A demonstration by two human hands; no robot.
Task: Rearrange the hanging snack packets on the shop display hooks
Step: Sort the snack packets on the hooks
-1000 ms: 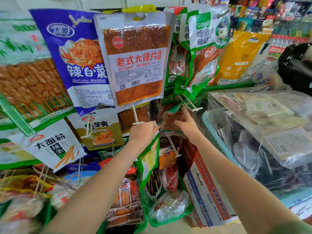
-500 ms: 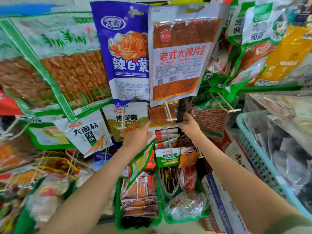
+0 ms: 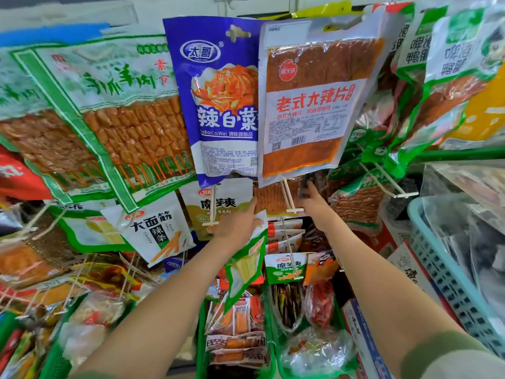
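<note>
Snack packets hang in rows on white display hooks. My left hand (image 3: 236,225) is raised under the blue cabbage packet (image 3: 218,105), its forefinger stretched up, and it grips a green-and-white packet (image 3: 246,266) that dangles below it. My right hand (image 3: 313,202) reaches up just under the clear red spicy-strip packet (image 3: 314,105) and pinches a small dark packet (image 3: 304,186) beside a white hook tip (image 3: 293,210). Another hook tip (image 3: 210,222) sticks out left of my left hand. The top of the dark packet is hidden behind the clear one.
Large green skewer packets (image 3: 123,119) hang at the left and green duck-snack packets (image 3: 426,91) at the right. Green baskets (image 3: 200,337) of loose snacks sit below. A light blue crate (image 3: 448,283) with bagged goods stands at the right.
The view has swung a little further left. Both hands have stayed under the blue and clear packets; the right hand still holds the dark packet it took up after the first frame.
</note>
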